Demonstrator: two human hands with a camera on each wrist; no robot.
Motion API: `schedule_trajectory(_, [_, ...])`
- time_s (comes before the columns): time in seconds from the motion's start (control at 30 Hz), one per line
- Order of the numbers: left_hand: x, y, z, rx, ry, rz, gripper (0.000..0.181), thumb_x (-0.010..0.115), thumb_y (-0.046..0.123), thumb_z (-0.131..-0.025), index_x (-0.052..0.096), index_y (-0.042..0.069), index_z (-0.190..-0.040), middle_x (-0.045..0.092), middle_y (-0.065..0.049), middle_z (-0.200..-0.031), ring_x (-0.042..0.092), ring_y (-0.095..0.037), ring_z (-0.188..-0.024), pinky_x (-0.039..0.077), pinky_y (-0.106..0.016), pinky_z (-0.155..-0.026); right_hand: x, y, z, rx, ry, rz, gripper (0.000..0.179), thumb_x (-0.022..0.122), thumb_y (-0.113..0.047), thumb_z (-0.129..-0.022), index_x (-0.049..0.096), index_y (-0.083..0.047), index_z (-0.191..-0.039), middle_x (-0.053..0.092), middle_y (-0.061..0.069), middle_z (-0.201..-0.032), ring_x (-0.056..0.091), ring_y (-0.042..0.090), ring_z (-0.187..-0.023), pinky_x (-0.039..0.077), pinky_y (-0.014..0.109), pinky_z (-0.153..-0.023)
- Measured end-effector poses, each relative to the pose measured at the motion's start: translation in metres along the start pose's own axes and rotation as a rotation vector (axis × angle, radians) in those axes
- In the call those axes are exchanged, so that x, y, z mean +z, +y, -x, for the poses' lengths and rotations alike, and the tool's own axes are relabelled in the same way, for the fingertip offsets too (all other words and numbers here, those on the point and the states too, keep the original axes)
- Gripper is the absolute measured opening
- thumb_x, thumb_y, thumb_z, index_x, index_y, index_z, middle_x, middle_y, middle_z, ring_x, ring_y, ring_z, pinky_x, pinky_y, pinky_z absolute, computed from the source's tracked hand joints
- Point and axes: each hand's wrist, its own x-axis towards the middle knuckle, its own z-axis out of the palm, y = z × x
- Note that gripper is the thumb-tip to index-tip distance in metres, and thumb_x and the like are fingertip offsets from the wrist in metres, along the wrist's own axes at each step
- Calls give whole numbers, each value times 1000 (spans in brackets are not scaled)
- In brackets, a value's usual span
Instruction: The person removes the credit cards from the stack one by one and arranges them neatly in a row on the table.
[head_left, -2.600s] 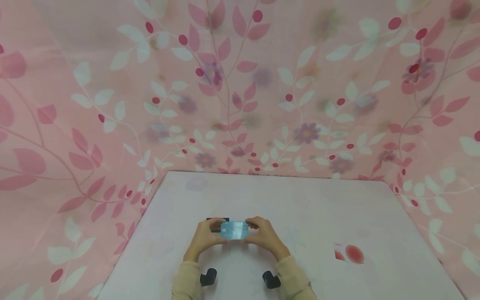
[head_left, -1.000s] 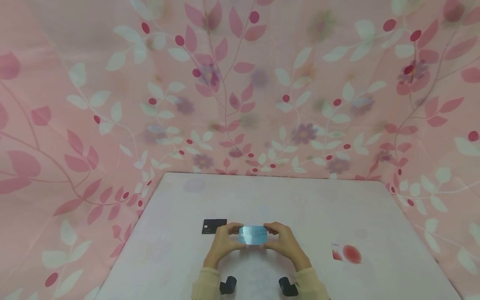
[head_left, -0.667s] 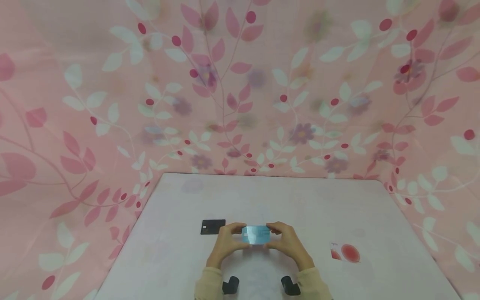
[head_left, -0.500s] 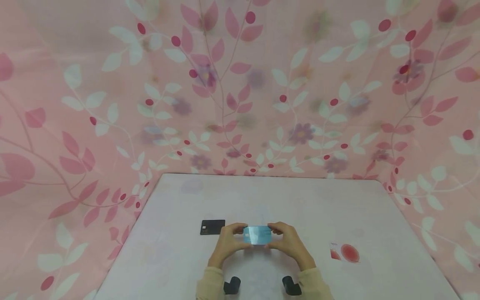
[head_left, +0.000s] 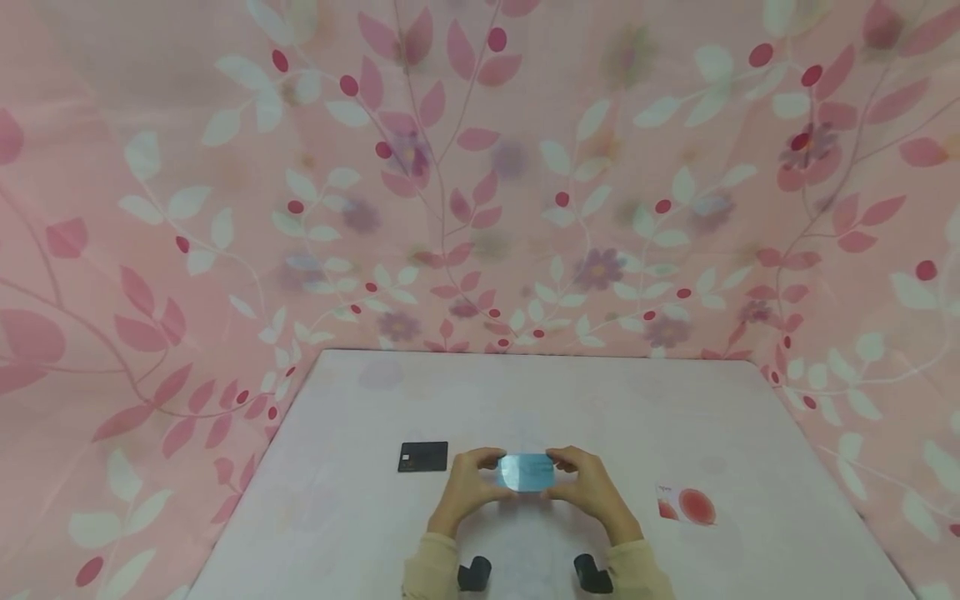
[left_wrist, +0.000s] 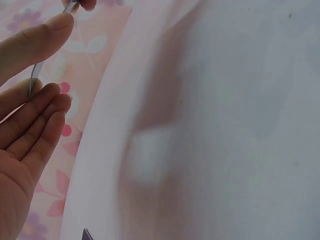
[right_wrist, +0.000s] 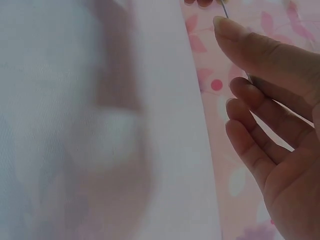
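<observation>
Pale blue and glossy, one card (head_left: 526,473) sits in the head view between the left hand (head_left: 465,485) and the right hand (head_left: 588,485), each pinching a short end with the thumb below and fingers above, and it appears raised off the white table (head_left: 525,400). By its look it should be light, thin and fairly stiff with a little spring, slick on its shiny face, and hard to break but easy to scratch or bend; the short ends look like the best place to take hold, leaving the face untouched. Left of the grip, near the left hand, lies one black card (head_left: 423,457); right of the grip, well apart from the right hand, lies one red-and-white card (head_left: 688,504). That makes three cards, two hands and one table, plus two black wrist pieces (head_left: 476,574), one inside each sleeve (head_left: 430,567) on the near side of the grip. From the left wrist, the blue card shows nearly edge-on as a thin strip between thumb and forefinger, perhaps faintly bowed, the other three fingers loose under the grip. From the right wrist, the same edge is only a fine line behind the thumb, mostly hidden, with the opposite hand's fingertips just beyond it.
</observation>
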Motion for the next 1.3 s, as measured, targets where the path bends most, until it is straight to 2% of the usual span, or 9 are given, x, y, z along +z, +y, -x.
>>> schedule_trajectory(0.33, [11, 2, -4, 9, -18, 1, 59, 88, 22, -60, 65, -5, -108, 69, -14, -104, 65, -24, -91, 54, -32, -79, -7, 5, 5, 56, -1, 5, 58, 85, -8, -63, 62, 6, -114, 65, 16, -107, 62, 31, -92, 53, 42, -80])
schedule_trajectory(0.57, [18, 1, -5, 1, -26, 5, 61, 89, 22, -59, 65, -5, -108, 69, -14, -103, 65, -22, -89, 54, -41, -78, -11, 11, 10, 40, 14, 19, 58, 85, -9, -62, 61, 7, -113, 66, 17, -105, 62, 32, -90, 53, 37, -79])
schedule_trajectory(0.87, [29, 0, -9, 11, -40, -12, 60, 89, 23, -58, 66, -4, -107, 69, -13, -101, 66, -20, -87, 53, -28, -77, -16, 15, 17, 58, 32, 13, 59, 86, -9, -61, 62, 7, -113, 65, 19, -106, 62, 34, -91, 52, 44, -79])
schedule_trajectory(1.03, [34, 1, -9, 6, -50, 2, 60, 89, 21, -57, 66, -4, -106, 69, -13, -100, 66, -19, -87, 53, -26, -77, -18, 20, 21, 68, 21, 10, 60, 85, -11, -62, 61, 8, -114, 64, 20, -108, 62, 35, -92, 52, 44, -80])
schedule_trajectory(1.3, [44, -1, -11, 39, -53, -6, 59, 90, 18, -56, 66, -5, -105, 69, -13, -99, 66, -16, -86, 52, -24, -76, -21, 28, 25, 55, 27, 26, 62, 85, -13, -62, 60, 9, -115, 64, 20, -109, 62, 35, -91, 53, 40, -79])
